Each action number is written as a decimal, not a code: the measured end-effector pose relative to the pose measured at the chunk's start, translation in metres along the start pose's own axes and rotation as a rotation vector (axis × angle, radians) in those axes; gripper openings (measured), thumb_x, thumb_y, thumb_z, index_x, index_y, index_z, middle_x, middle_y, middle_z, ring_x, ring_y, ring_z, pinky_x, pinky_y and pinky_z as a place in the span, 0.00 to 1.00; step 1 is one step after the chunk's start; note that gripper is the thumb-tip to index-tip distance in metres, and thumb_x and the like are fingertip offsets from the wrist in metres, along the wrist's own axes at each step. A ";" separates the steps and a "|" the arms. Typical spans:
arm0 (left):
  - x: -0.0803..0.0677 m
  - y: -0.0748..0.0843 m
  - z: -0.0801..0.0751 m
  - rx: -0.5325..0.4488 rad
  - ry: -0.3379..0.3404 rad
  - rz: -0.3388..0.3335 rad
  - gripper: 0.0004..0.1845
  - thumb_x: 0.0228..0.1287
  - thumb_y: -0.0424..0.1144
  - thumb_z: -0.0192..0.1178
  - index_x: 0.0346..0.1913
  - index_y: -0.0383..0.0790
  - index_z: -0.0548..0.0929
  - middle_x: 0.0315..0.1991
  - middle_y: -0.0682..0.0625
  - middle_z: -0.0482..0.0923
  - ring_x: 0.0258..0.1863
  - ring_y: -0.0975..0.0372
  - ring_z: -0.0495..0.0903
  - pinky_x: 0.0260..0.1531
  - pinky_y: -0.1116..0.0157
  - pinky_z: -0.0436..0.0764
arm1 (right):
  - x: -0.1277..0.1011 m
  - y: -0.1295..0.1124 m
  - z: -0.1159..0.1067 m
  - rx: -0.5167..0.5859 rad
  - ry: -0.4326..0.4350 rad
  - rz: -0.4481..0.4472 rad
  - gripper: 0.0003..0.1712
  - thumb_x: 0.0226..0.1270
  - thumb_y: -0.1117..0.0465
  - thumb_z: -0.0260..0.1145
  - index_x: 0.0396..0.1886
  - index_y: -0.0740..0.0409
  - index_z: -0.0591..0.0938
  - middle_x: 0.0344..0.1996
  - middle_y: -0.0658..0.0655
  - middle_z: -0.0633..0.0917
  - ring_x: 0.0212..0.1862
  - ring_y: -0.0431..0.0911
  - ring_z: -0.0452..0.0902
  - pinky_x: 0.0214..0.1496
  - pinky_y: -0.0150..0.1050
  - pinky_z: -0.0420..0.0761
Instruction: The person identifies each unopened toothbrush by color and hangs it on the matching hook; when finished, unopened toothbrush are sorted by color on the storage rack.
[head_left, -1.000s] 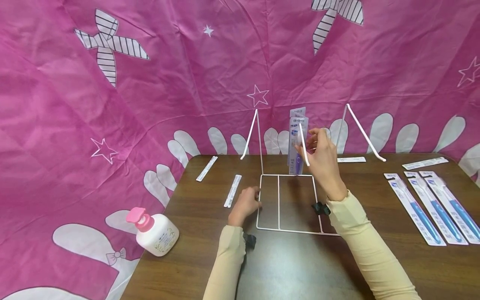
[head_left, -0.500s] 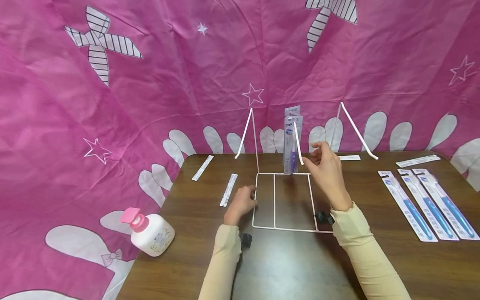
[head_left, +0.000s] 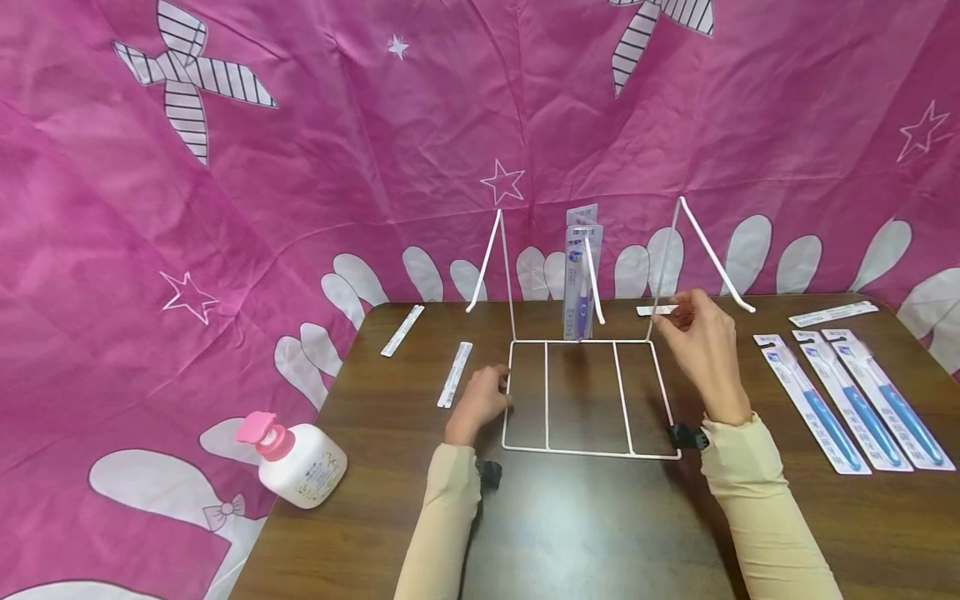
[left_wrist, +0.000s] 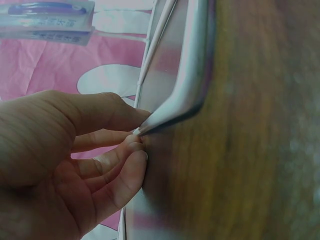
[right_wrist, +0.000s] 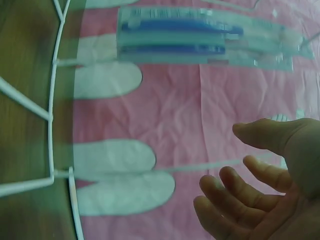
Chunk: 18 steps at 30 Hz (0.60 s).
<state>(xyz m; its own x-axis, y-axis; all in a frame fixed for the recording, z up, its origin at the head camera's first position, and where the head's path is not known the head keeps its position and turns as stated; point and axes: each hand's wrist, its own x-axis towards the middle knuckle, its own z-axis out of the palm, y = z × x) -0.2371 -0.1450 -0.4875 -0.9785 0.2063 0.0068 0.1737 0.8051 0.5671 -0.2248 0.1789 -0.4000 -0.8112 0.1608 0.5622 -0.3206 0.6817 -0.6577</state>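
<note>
Nothing could be read anywhere: the print on the hanging toothbrush packs point(head_left: 582, 275) was too small and blurred in the head view and smeared in the right wrist view. The blue toothbrush packs point(head_left: 851, 400) lying on the surface point(head_left: 570, 525) carried small header labels, illegible too, and the white strips point(head_left: 455, 374) showed only faint unreadable marks. The lotion bottle point(head_left: 300, 461) had a pale label with a mark on it, but no letters or numbers came through.
</note>
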 end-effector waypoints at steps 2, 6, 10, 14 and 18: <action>0.000 0.000 0.000 -0.002 -0.003 -0.004 0.27 0.52 0.26 0.71 0.59 0.29 0.80 0.38 0.44 0.83 0.36 0.55 0.80 0.39 0.56 0.80 | 0.001 0.005 -0.006 -0.019 0.012 0.015 0.17 0.61 0.67 0.72 0.45 0.71 0.79 0.33 0.69 0.85 0.35 0.60 0.82 0.43 0.49 0.72; 0.000 0.001 0.000 -0.002 -0.004 -0.001 0.28 0.52 0.26 0.71 0.59 0.29 0.80 0.38 0.45 0.82 0.36 0.55 0.79 0.39 0.57 0.80 | 0.004 0.016 -0.021 -0.070 0.020 0.060 0.15 0.61 0.66 0.72 0.45 0.70 0.80 0.34 0.70 0.85 0.35 0.60 0.80 0.42 0.50 0.71; 0.000 0.001 -0.002 -0.004 0.002 0.001 0.27 0.51 0.26 0.71 0.58 0.29 0.81 0.37 0.45 0.82 0.34 0.55 0.79 0.37 0.57 0.79 | 0.005 0.030 -0.035 -0.100 0.034 0.097 0.15 0.62 0.65 0.71 0.44 0.70 0.81 0.35 0.71 0.85 0.37 0.61 0.79 0.44 0.54 0.69; 0.000 0.002 -0.002 -0.012 0.000 -0.007 0.27 0.52 0.26 0.71 0.58 0.29 0.81 0.37 0.44 0.82 0.34 0.55 0.79 0.36 0.58 0.79 | 0.004 0.048 -0.048 -0.127 0.034 0.117 0.17 0.64 0.64 0.70 0.46 0.73 0.80 0.36 0.74 0.85 0.39 0.65 0.79 0.46 0.57 0.68; 0.000 0.001 -0.001 -0.011 -0.002 -0.004 0.27 0.52 0.26 0.71 0.58 0.30 0.81 0.37 0.44 0.82 0.34 0.55 0.79 0.37 0.58 0.79 | 0.002 0.068 -0.061 -0.177 -0.009 0.134 0.19 0.65 0.63 0.68 0.47 0.75 0.78 0.38 0.76 0.83 0.41 0.68 0.78 0.46 0.58 0.67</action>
<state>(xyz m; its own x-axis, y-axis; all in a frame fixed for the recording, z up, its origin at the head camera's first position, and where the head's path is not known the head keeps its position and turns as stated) -0.2369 -0.1450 -0.4863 -0.9788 0.2047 0.0030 0.1689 0.7995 0.5764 -0.2187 0.2693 -0.4133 -0.8454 0.2525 0.4707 -0.1195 0.7694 -0.6275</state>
